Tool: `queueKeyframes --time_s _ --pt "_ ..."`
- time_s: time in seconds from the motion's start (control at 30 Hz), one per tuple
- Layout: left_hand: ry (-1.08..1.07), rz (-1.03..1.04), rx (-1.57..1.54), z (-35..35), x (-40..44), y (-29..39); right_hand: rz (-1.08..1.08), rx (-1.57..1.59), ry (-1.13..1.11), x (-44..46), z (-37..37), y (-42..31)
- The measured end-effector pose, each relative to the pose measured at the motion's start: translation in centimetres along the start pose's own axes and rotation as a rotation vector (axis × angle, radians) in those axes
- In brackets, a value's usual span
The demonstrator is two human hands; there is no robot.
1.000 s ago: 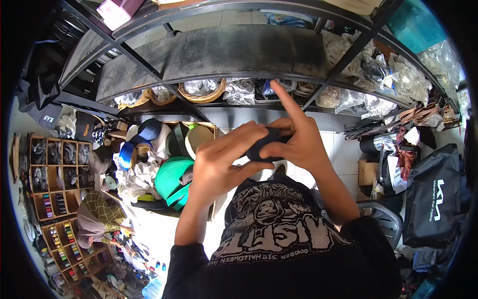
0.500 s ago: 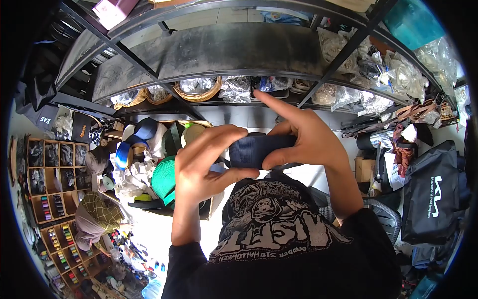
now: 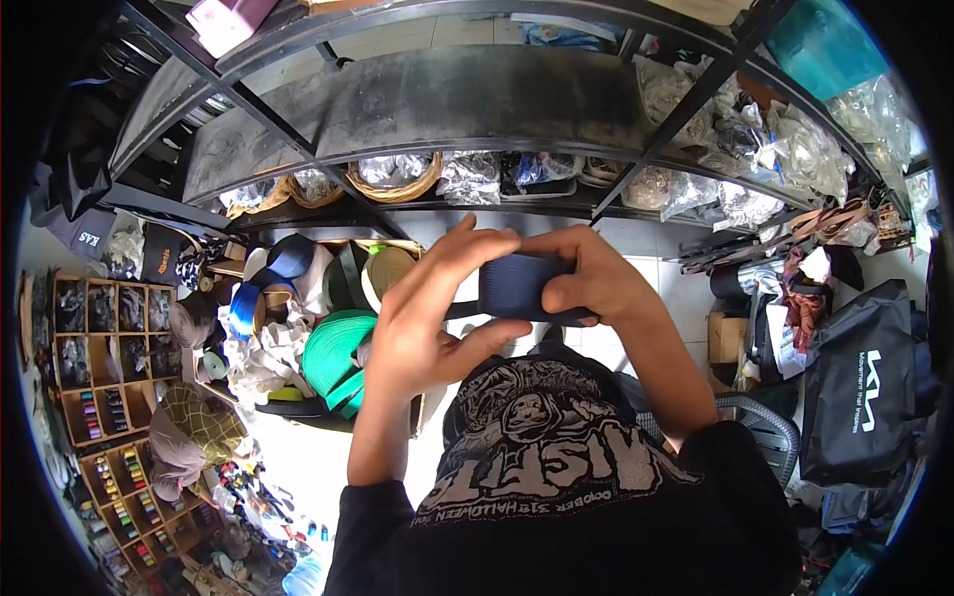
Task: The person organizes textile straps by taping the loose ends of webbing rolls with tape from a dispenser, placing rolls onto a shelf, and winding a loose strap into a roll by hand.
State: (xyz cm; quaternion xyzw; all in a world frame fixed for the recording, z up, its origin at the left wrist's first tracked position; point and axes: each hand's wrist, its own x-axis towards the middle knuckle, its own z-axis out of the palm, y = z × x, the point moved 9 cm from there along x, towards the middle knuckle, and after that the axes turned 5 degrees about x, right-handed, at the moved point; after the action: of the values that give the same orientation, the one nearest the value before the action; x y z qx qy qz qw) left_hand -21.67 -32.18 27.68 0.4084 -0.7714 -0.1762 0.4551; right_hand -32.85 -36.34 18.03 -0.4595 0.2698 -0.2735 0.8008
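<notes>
A roll of dark navy webbing (image 3: 522,286) is held up in front of my chest. My right hand (image 3: 601,283) grips its right side, with the thumb on the front face and the fingers bent over the top. My left hand (image 3: 437,308) is at the roll's left side, fingers and thumb spread apart around that end; the fingertips reach its upper left edge. A short dark strip shows between my left hand and the roll. To the left of my left hand lies a large green webbing roll (image 3: 333,353).
Ahead runs a black metal shelf (image 3: 427,99) with wicker baskets and plastic bags below it. A box of rolls is at left, beside a wooden thread rack (image 3: 104,397). Another person (image 3: 184,442) is at lower left. A black bag (image 3: 860,397) and a chair are at right.
The roll has turned and shifted slightly right since half a second ago. My right index finger, earlier stretched out, has bent onto the roll. My left hand has moved right.
</notes>
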Motion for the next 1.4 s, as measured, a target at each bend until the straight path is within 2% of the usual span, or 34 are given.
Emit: queueKeyframes --time_s 0.1,0.13,0.33,0.43,0.63,0.73,0.83,0.93,1.03,1.13,1.27,1.4 --pt "-0.173 0.069 0.208 1.0 0.4 1.6 -0.014 -0.431 0.094 -0.2 0.5 -1.6" --pt "-0.108 0.075 0.219 1.3 -0.1 1.1 0.04 -0.511 0.132 -0.3 0.3 -1.6" --pt "-0.142 0.198 0.267 1.7 -0.6 1.3 -0.038 -0.525 0.086 -0.4 0.3 -0.9" --pt "-0.117 0.158 0.3 1.9 -1.0 1.3 -0.069 -0.479 0.089 -0.3 0.3 -1.0" --pt "-0.163 0.234 0.255 1.9 -0.8 1.7 0.136 -0.487 0.098 -0.8 0.8 -0.9" --pt "-0.187 0.199 0.283 2.0 -0.7 1.7 0.139 -0.486 0.106 -0.6 0.4 -0.6" --pt "-0.22 0.213 0.295 2.5 -0.7 1.6 -0.042 -0.568 0.071 0.0 0.0 -0.6" --pt "-0.211 0.211 0.319 2.7 -1.0 1.7 0.026 -0.524 0.082 -0.4 -0.4 0.0" --pt "-0.198 0.169 0.232 2.4 -1.0 1.6 0.13 -0.519 0.095 -0.9 -0.2 -0.3" --pt "-0.257 0.13 0.111 1.9 -0.8 0.8 0.239 -0.663 0.115 -1.6 -0.6 -1.0" --pt "-0.176 0.028 0.001 0.1 -0.9 -0.1 0.036 -0.729 0.044 -2.1 -0.8 -3.0" --pt "-0.08 0.016 -0.238 -0.5 -1.2 -0.6 -0.003 -0.615 0.046 -2.2 0.3 -3.5"
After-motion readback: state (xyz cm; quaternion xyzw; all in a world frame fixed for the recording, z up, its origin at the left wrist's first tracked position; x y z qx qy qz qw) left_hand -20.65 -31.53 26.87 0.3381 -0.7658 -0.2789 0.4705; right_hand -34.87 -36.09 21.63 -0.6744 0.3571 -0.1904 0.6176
